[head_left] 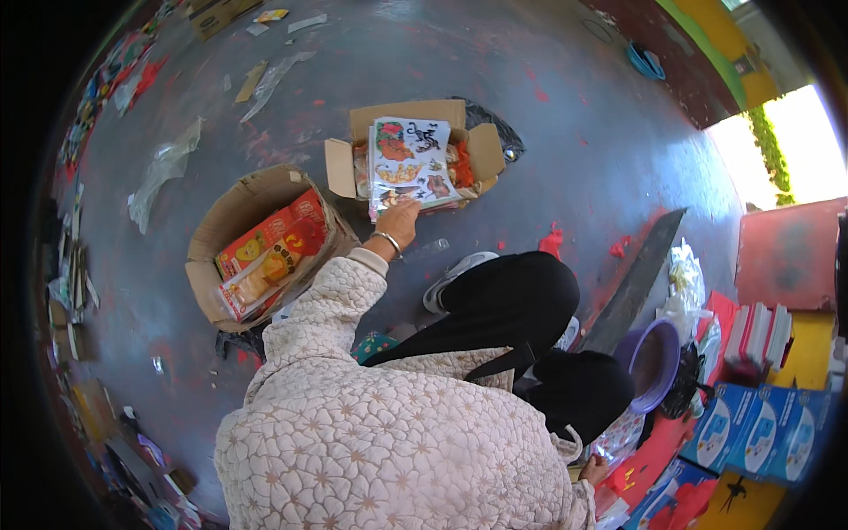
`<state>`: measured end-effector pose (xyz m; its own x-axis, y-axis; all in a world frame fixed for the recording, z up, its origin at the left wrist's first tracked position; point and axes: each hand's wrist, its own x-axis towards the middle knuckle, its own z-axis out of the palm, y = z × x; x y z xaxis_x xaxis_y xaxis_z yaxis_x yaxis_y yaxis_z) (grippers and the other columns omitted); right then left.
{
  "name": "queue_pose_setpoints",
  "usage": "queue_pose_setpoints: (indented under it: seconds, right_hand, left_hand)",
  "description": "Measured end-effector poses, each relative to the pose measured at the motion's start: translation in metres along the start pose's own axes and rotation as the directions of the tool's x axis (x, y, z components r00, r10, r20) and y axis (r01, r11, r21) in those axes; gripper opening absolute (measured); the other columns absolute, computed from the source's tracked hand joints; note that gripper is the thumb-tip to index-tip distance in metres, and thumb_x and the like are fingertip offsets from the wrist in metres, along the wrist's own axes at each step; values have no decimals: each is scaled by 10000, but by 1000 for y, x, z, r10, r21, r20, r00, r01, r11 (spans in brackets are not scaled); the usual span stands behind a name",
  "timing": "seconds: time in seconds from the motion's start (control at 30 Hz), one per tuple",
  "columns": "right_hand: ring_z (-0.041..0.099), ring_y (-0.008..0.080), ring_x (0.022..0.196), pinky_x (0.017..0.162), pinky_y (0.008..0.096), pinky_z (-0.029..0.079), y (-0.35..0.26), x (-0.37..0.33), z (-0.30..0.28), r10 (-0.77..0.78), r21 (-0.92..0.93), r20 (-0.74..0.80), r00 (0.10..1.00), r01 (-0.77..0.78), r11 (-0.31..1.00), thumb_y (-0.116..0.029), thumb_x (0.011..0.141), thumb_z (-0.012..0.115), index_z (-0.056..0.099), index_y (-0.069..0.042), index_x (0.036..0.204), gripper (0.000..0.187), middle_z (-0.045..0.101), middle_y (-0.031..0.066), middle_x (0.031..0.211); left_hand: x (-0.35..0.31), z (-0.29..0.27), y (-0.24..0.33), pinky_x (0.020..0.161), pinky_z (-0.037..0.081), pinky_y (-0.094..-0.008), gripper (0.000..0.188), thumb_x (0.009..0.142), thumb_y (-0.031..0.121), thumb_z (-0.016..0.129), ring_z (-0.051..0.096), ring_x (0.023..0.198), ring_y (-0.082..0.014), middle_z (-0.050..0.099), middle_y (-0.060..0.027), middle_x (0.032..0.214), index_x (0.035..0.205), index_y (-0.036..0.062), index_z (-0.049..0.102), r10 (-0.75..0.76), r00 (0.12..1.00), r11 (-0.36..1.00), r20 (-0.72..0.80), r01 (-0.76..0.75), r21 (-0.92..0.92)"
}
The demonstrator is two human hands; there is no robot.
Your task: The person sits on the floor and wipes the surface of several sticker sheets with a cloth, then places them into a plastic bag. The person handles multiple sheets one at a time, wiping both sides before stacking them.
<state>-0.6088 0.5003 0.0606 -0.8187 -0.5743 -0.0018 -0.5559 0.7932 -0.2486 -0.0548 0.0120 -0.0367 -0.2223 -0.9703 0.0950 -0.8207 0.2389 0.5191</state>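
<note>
My left hand (399,223), with a bangle at the wrist, reaches forward to a small open cardboard box (485,152). Its fingers are closed on the near edge of a stack of picture sheets (411,157), printed with colourful animal-like figures on white. The sheets lie over the box's top, and orange-red items show beneath them. My right hand (594,470) is low at the right, beside a patterned plastic package (618,439) and red material; most of its fingers are hidden. Left of the small box, a larger open carton (205,281) holds red and yellow printed packets (274,252).
A purple basin (669,364), blue printed boxes (751,428) and a long dark board (632,283) are at my right. Clear plastic scraps (166,172) and red bits litter the floor. Piled clutter lines the far left; a blue basin (646,62) sits far right.
</note>
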Motion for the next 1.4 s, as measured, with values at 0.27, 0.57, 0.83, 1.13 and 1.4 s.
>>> queue_pose_setpoints:
  seconds: [0.27,0.57,0.83,1.13,1.4]
  right_hand:
    - [611,228,686,644,338,475,-14,22,5,26,1,89,996,-26,1000,-94,719,583,664,-58,829,142,641,116,743]
    - [596,160,566,492,252,499,-29,16,6,12,220,173,985,-50,974,-20,780,545,628,-10,849,109,618,94,723]
    - [584,140,548,493,257,470,-30,15,14,-64,148,174,983,38,988,-63,792,545,615,22,819,113,609,93,667]
    - [554,126,532,491,251,455,-60,4,10,-26,265,188,982,-25,964,-55,791,534,604,26,787,107,596,75,626]
    - [570,174,589,579,335,442,-36,15,27,-87,164,163,983,60,985,-140,762,576,629,8,824,169,627,118,662]
  left_hand:
    - [-15,3,7,628,488,-364,124,776,102,467,604,733,-282,607,-114,769,805,79,585,0,992,991,-126,17,131]
    - [4,-30,-16,547,431,-330,249,673,258,694,543,565,-226,576,-103,614,672,33,588,-288,956,905,-64,250,-343]
    - [12,-42,-34,512,371,-238,283,686,218,733,422,553,-81,497,16,585,606,45,524,-362,900,627,244,428,-651]
    - [-5,-11,-16,654,478,-376,201,688,148,633,606,699,-287,633,-115,806,869,73,589,-144,987,974,-66,130,-184]
    - [-32,0,10,708,436,-383,143,739,183,595,546,798,-309,582,-107,785,772,44,596,-105,984,933,-143,48,-356]
